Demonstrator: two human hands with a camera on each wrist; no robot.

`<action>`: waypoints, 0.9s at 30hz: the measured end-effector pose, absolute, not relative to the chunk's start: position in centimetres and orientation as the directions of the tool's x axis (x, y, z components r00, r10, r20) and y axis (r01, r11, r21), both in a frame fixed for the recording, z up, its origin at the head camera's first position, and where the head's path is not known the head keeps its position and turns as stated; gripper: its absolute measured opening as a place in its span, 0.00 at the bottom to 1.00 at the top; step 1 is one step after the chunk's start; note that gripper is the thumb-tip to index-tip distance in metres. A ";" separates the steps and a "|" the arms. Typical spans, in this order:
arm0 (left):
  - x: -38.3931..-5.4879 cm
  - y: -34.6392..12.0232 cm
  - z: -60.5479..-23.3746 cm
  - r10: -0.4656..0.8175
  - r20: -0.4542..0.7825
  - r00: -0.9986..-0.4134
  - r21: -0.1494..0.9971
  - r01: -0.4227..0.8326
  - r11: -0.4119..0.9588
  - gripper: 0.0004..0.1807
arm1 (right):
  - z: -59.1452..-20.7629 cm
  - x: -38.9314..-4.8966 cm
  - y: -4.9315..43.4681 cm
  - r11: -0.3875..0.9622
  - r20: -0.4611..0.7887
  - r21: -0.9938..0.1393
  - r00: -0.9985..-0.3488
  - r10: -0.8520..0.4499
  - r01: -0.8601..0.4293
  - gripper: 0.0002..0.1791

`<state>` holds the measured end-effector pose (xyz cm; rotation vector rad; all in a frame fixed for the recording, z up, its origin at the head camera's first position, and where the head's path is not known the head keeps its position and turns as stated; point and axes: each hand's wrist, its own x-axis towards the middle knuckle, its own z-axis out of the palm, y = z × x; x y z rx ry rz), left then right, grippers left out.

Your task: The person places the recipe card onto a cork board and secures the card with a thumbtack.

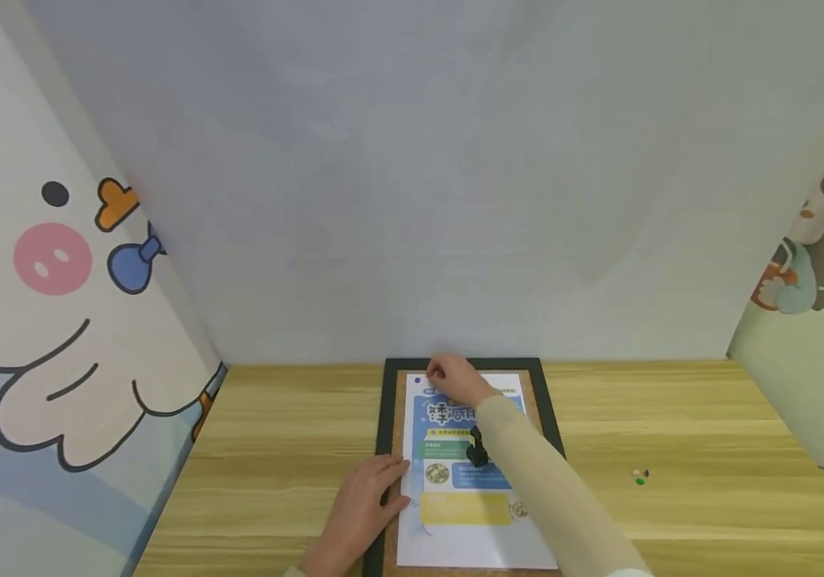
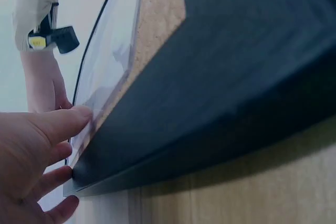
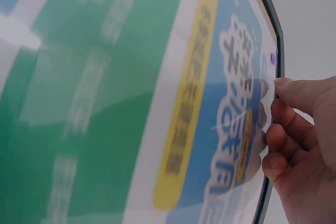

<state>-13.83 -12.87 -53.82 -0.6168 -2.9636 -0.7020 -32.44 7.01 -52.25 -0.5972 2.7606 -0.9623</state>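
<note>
A laminated poster (image 1: 466,553) lies on a black-framed corkboard (image 1: 552,425). A small purple pin (image 1: 417,380) sits at the poster's top left corner, seen also in the right wrist view (image 3: 273,59). My right hand (image 1: 455,380) is at the poster's top edge, just right of that pin, with bent fingers. Its thumb (image 3: 302,92) and index tip lie by the edge; whether anything is between them cannot be told. My left hand (image 1: 365,501) rests on the board's left side, its fairly straight fingers reaching the poster's edge. In the left wrist view, its thumb (image 2: 71,121) touches that edge.
Several small coloured pieces (image 1: 640,478), one green, lie on the wooden table (image 1: 686,417) right of the board. A grey backdrop (image 1: 397,200) stands behind the board's top edge. Printed panels (image 1: 58,344) flank the table. A black camera (image 1: 477,449) is strapped to my right wrist.
</note>
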 end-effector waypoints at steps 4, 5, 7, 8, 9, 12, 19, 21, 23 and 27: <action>-13.9 -12.9 -53.8 0.403 0.093 -0.910 0.464 0.398 0.791 0.25 | -52.2 -32.2 8.5 0.720 -0.018 -0.621 -0.912 -0.409 -0.310 0.06; -13.9 -12.9 -53.8 0.412 0.088 -0.907 0.469 0.402 0.786 0.25 | -52.2 -32.2 8.9 0.722 -0.015 -0.619 -0.915 -0.403 -0.308 0.06; -13.9 -12.9 -53.8 0.430 0.079 -0.899 0.468 0.414 0.781 0.23 | -52.3 -32.1 9.9 0.728 -0.006 -0.615 -0.921 -0.390 -0.304 0.06; -13.9 -12.9 -53.8 0.436 0.074 -0.897 0.463 0.418 0.782 0.23 | -52.3 -32.1 10.4 0.731 -0.002 -0.612 -0.924 -0.382 -0.301 0.06; -13.9 -12.9 -53.8 0.442 0.069 -0.894 0.458 0.422 0.783 0.22 | -52.3 -32.0 10.9 0.737 -0.001 -0.607 -0.927 -0.376 -0.298 0.06; -13.9 -12.8 -53.8 0.453 0.051 -0.890 0.450 0.426 0.785 0.22 | -52.0 -31.9 12.5 0.745 -0.003 -0.605 -0.934 -0.357 -0.282 0.06; -14.1 -12.9 -53.8 0.471 0.019 -0.882 0.487 0.419 0.766 0.24 | -50.9 -31.5 16.9 0.717 0.023 -0.640 -0.940 -0.340 -0.276 0.08; -14.1 -13.0 -53.9 0.471 0.017 -0.882 0.491 0.418 0.765 0.24 | -50.8 -31.4 18.1 0.715 0.046 -0.635 -0.938 -0.344 -0.293 0.08; -14.1 -13.0 -53.9 0.476 0.025 -0.879 0.488 0.427 0.762 0.24 | -50.7 -31.2 19.2 0.715 0.058 -0.631 -0.937 -0.344 -0.301 0.08; -14.0 -13.2 -54.0 0.488 0.048 -0.872 0.487 0.447 0.750 0.24 | -50.3 -30.3 21.0 0.711 0.059 -0.634 -0.936 -0.347 -0.303 0.08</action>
